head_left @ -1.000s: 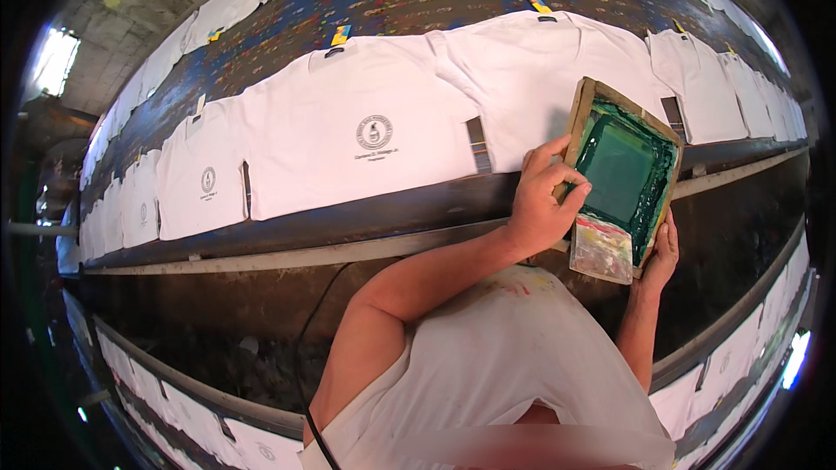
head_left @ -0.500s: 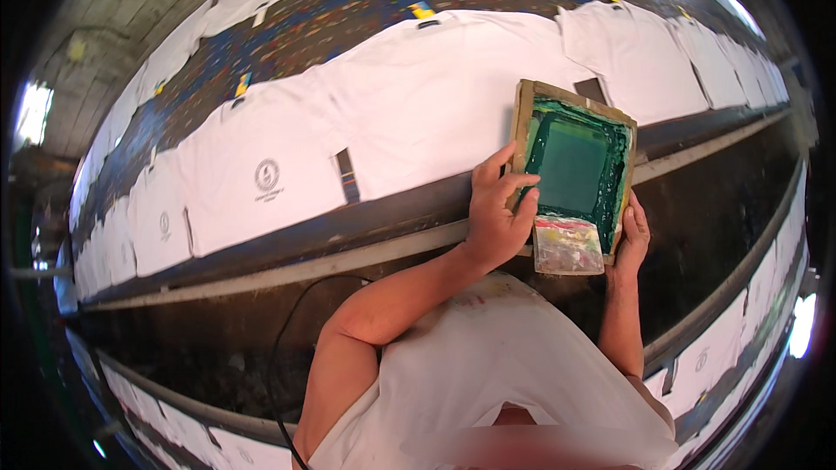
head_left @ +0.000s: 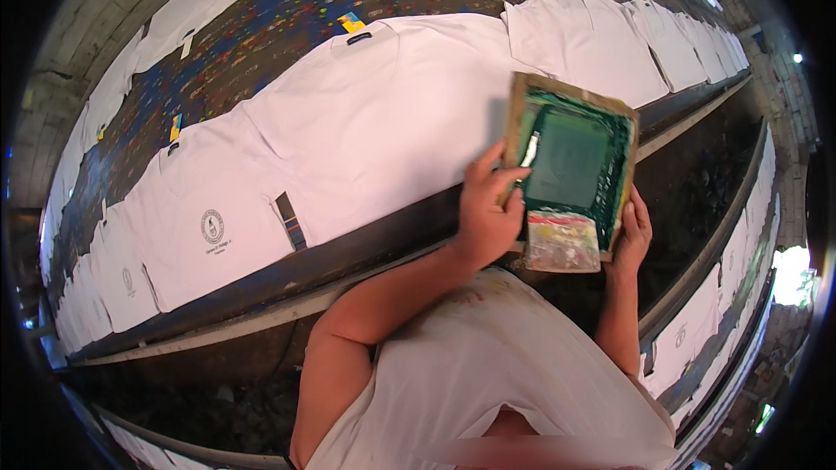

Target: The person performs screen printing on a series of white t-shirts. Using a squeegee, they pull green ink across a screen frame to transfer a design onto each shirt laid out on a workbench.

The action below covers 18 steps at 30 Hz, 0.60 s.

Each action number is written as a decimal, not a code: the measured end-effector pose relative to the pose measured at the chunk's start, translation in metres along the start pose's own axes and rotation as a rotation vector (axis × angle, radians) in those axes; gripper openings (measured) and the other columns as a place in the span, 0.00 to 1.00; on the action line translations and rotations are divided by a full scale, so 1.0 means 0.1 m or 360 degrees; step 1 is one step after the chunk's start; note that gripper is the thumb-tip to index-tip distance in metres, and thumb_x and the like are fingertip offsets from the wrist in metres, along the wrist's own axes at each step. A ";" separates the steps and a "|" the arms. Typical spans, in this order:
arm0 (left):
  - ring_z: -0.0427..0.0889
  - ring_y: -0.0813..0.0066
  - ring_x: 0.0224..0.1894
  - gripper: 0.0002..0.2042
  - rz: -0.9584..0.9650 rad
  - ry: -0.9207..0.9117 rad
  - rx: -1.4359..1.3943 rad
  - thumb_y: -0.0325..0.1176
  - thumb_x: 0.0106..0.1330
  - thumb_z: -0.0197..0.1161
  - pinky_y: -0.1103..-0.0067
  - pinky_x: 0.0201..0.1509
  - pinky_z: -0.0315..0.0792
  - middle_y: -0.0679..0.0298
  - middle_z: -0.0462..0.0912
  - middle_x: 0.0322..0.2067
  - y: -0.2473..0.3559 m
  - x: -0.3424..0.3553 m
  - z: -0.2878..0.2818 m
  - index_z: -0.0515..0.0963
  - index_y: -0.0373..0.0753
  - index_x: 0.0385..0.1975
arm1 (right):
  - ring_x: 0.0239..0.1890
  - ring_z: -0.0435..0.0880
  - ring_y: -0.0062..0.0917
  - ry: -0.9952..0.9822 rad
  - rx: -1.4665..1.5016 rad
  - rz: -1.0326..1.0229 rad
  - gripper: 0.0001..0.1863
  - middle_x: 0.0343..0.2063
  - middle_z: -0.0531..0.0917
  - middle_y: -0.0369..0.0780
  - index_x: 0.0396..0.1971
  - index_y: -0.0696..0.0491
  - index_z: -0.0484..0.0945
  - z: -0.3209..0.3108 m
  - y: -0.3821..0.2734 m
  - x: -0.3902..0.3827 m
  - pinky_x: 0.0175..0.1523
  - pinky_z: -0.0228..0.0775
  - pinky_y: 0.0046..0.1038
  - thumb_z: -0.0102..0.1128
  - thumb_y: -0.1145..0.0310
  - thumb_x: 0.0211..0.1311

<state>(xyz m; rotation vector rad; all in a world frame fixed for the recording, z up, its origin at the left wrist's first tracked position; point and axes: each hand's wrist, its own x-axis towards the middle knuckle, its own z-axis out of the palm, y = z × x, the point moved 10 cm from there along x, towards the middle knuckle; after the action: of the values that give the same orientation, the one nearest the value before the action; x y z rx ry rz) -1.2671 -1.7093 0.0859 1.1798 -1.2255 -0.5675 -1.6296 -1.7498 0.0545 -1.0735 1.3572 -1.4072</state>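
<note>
Head view. Left hand clamped on left edge of wooden printing screen, fingers wrapped over frame. Right hand gripped right near corner of same frame, fingers curled around edge. Screen held tilted above near edge of long printing table, over blank white T-shirt. Green mesh inside frame; paint-stained pad at near end. Printed T-shirt lay to left, round emblem on chest. More white shirts ran far right.
</note>
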 end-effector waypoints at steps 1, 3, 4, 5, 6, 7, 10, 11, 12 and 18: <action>0.79 0.45 0.74 0.17 0.0012 0.0057 0.0053 0.14 0.63 0.70 0.61 0.74 0.76 0.43 0.76 0.75 -0.07 0.03 -0.10 0.90 0.37 0.51 | 0.65 0.86 0.27 -0.0030 -0.0077 -0.0026 0.22 0.66 0.87 0.45 0.72 0.65 0.81 0.13 0.06 0.15 0.75 0.74 0.33 0.61 0.70 0.86; 0.79 0.44 0.72 0.17 0.0035 0.0200 0.0185 0.14 0.62 0.69 0.60 0.70 0.78 0.43 0.76 0.74 -0.19 0.08 -0.34 0.90 0.37 0.50 | 0.66 0.85 0.27 -0.0228 -0.0053 -0.0146 0.22 0.67 0.87 0.44 0.71 0.64 0.81 0.54 0.17 0.44 0.76 0.72 0.32 0.62 0.72 0.85; 0.79 0.45 0.73 0.17 -0.0054 0.0274 0.0146 0.14 0.62 0.68 0.60 0.70 0.79 0.43 0.77 0.74 -0.29 0.09 -0.44 0.90 0.36 0.49 | 0.67 0.84 0.27 -0.0338 -0.0099 -0.0157 0.22 0.67 0.87 0.44 0.71 0.64 0.81 0.78 0.24 0.60 0.76 0.72 0.31 0.62 0.73 0.85; 0.79 0.46 0.73 0.16 -0.0141 0.0350 0.0110 0.14 0.62 0.68 0.61 0.70 0.79 0.44 0.77 0.74 -0.37 0.08 -0.54 0.90 0.35 0.48 | 0.68 0.84 0.26 -0.0409 -0.0121 -0.0116 0.21 0.68 0.86 0.44 0.71 0.63 0.82 1.00 0.34 0.74 0.76 0.71 0.31 0.61 0.74 0.85; 0.79 0.48 0.73 0.16 -0.0142 0.0409 0.0226 0.13 0.61 0.67 0.61 0.72 0.77 0.43 0.78 0.74 -0.39 0.09 -0.62 0.90 0.34 0.47 | 0.69 0.83 0.26 -0.0580 0.0034 -0.0092 0.21 0.68 0.86 0.43 0.72 0.62 0.81 1.27 0.41 0.81 0.77 0.70 0.30 0.60 0.75 0.85; 0.79 0.48 0.73 0.16 -0.0124 0.0446 0.0297 0.13 0.61 0.67 0.61 0.72 0.77 0.43 0.78 0.75 -0.43 0.14 -0.67 0.90 0.34 0.47 | 0.69 0.82 0.26 -0.0649 0.0039 -0.0052 0.23 0.69 0.85 0.44 0.74 0.63 0.79 1.44 0.48 0.87 0.79 0.68 0.30 0.60 0.72 0.86; 0.78 0.48 0.74 0.16 -0.0124 0.0523 0.0401 0.12 0.60 0.67 0.61 0.75 0.74 0.42 0.77 0.75 -0.54 0.18 -0.77 0.90 0.35 0.46 | 0.70 0.82 0.26 -0.0779 -0.0002 0.0006 0.23 0.70 0.84 0.43 0.75 0.62 0.78 1.75 0.59 0.99 0.79 0.68 0.30 0.59 0.74 0.86; 0.78 0.48 0.74 0.16 -0.0145 0.0541 0.0423 0.12 0.60 0.67 0.61 0.75 0.74 0.42 0.77 0.76 -0.59 0.19 -0.77 0.90 0.35 0.46 | 0.69 0.82 0.25 -0.0819 -0.0012 -0.0002 0.23 0.69 0.84 0.43 0.75 0.62 0.78 1.85 0.61 1.02 0.78 0.69 0.30 0.58 0.76 0.86; 0.78 0.48 0.74 0.16 -0.0160 0.0562 0.0439 0.12 0.60 0.67 0.61 0.75 0.74 0.42 0.77 0.76 -0.62 0.17 -0.78 0.90 0.35 0.46 | 0.68 0.82 0.25 -0.0838 -0.0021 0.0023 0.23 0.69 0.84 0.42 0.75 0.61 0.78 1.91 0.64 1.05 0.77 0.69 0.30 0.57 0.77 0.86; 0.77 0.47 0.76 0.16 -0.0264 0.0579 0.0556 0.11 0.60 0.67 0.61 0.76 0.74 0.43 0.76 0.76 -0.73 0.09 -0.85 0.90 0.35 0.46 | 0.68 0.81 0.25 -0.0991 -0.0160 -0.0037 0.24 0.67 0.84 0.42 0.75 0.62 0.76 2.14 0.70 1.08 0.77 0.69 0.30 0.55 0.79 0.85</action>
<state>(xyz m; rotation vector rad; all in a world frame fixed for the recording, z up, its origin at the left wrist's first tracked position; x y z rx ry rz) -1.1689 -1.7105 0.0317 1.6113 -0.9397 -0.2445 -1.4457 -1.9067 -0.0079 -1.4448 0.9625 -0.9067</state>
